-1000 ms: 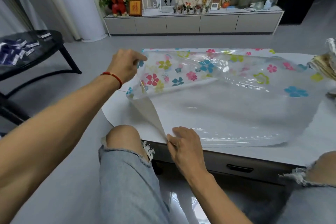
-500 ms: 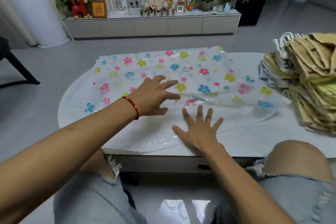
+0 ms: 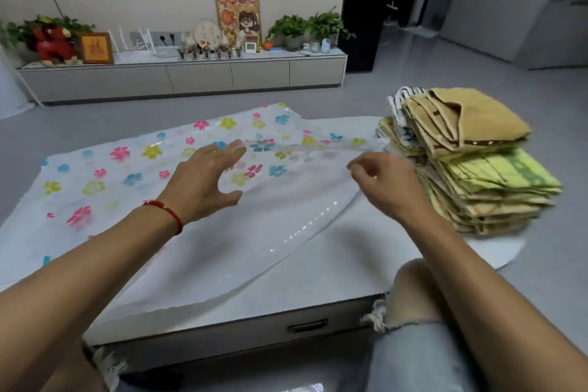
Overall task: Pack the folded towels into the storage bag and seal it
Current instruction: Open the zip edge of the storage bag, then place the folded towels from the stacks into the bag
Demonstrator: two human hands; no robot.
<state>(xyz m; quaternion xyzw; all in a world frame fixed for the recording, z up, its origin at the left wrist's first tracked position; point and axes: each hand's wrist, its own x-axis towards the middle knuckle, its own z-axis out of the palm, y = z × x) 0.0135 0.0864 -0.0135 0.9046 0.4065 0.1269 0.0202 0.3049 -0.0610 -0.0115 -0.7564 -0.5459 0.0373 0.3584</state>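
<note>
Broadly, a white table (image 3: 366, 251) carries the flowered storage bag (image 3: 133, 175) lying flat, folded towels (image 3: 477, 169) stacked at its right end; the left hand (image 3: 203, 181) hovers over the bag, fingers spread; the right hand (image 3: 385, 181) pinches the bag's clear upper layer.

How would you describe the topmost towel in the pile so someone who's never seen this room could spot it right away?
Start at the white table and go to its right end, where a tall stack of folded towels stands beside the flowered storage bag. The one on top is the tan towel. Unlike the green-checked ones beneath it, it is plain mustard brown with a dark dotted band along its edge.
</note>
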